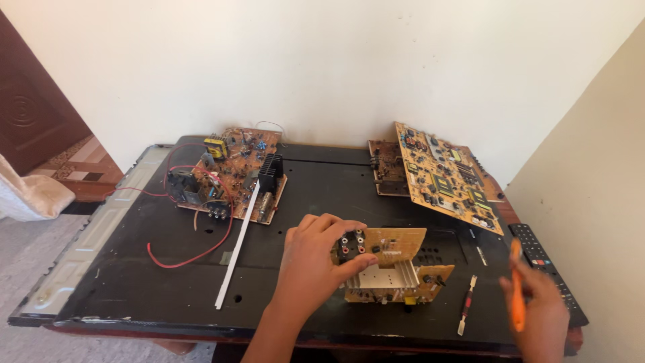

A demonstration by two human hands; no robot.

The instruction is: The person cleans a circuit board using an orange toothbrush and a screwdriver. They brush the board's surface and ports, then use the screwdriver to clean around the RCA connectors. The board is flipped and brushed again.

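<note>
My left hand (314, 259) rests on a small tan circuit board (393, 265) that sits near the front edge of the black panel (134, 282) serving as my work surface. The fingers of that hand are curled over the board's left end, closed on the block of round red and white sockets (351, 246), with the thumb below against the ribbed metal heat sink (384, 275). The board stands tilted, its upper section raised toward me and a lower section lying flat beneath it. My right hand (543, 312) hovers at the right front corner of the panel, well apart from the board, with its fingers wrapped around an orange-handled tool (517, 292); the tool's tip is hidden, so I cannot tell its kind. Between the two hands a slim red-and-white probe-like tool (467, 306) lies on the panel. Just beyond my right hand a black remote control (541, 259) rests along the panel's right edge. At the rear left lies a brown circuit board (232, 176) with a finned black heat sink, red wires (195, 252) looping off it, and a white strip (240, 245) leaning across its front. At the rear right a large yellow circuit board (447, 176) lies tilted over a smaller brown board (386, 169).
</note>
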